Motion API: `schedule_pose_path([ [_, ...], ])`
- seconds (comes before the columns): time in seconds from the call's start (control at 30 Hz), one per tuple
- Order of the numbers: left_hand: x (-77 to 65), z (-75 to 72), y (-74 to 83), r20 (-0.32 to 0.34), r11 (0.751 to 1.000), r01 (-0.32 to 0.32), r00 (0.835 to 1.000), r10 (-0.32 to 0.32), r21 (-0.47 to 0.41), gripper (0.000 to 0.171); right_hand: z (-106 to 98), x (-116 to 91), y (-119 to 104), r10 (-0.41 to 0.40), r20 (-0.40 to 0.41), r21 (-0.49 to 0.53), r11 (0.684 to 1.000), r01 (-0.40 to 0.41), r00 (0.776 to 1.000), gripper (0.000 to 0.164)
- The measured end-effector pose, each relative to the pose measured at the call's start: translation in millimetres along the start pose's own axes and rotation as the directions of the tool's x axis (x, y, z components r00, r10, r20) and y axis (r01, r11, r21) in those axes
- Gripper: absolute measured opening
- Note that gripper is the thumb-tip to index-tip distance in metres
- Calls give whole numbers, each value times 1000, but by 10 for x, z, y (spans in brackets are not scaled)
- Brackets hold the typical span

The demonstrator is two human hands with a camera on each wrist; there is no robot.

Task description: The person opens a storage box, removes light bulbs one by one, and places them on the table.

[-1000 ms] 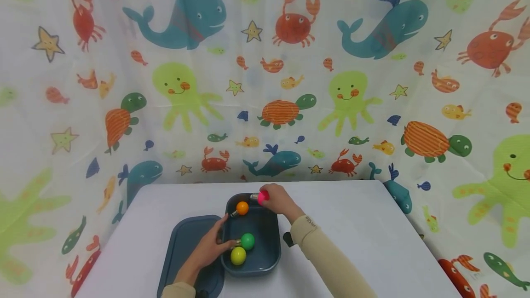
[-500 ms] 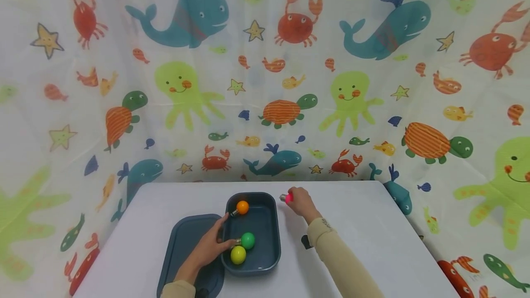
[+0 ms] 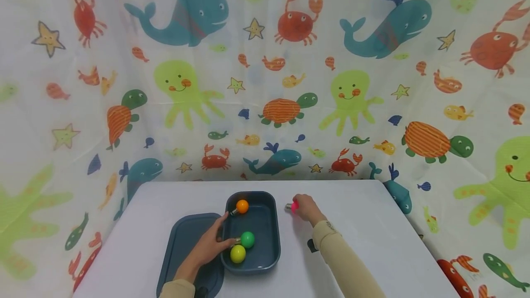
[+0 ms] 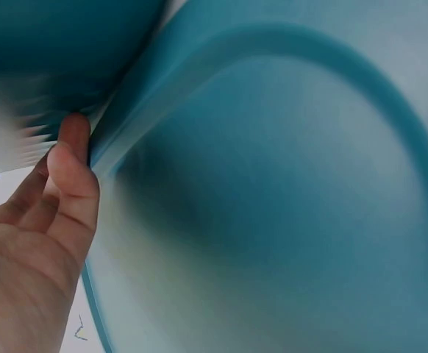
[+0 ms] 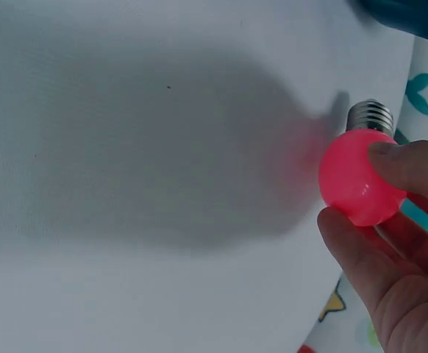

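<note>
My right hand (image 3: 308, 209) pinches a pink light bulb (image 5: 361, 176) between thumb and fingers. It is low over the white table, to the right of the dark blue box (image 3: 271, 261); the bulb's metal screw base points left in the head view. My left hand (image 3: 208, 246) rests at the box's left side, fingers spread along the rim. In the box lie an orange bulb (image 3: 242, 206) near the far end, a green bulb (image 3: 247, 240) beside my left thumb and a yellow bulb (image 3: 238, 254) at the near end.
A flat dark blue lid (image 3: 182, 243) lies left of the box, partly under my left forearm. The white table (image 3: 356, 224) stretches to the right. Behind it hangs a curtain (image 3: 256, 118) printed with sea animals.
My right hand has carried the pink bulb from over the box's far right corner out to the right, then lower toward the table. The left hand has stayed at the box.
</note>
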State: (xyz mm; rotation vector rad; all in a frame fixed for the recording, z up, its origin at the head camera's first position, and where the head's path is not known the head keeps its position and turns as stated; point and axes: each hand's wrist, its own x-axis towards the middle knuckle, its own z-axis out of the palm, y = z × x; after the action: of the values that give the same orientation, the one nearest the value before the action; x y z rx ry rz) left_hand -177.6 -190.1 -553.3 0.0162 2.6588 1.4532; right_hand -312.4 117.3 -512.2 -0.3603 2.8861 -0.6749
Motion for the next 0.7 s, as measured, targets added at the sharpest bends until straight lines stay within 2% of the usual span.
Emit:
schedule_pose_path([
  [0.7, -5, -7, 11, -9, 1000, 9, 1000, -9, 18, 89, 61, 29, 45, -17, 33, -7, 1000, 17, 999, 33],
])
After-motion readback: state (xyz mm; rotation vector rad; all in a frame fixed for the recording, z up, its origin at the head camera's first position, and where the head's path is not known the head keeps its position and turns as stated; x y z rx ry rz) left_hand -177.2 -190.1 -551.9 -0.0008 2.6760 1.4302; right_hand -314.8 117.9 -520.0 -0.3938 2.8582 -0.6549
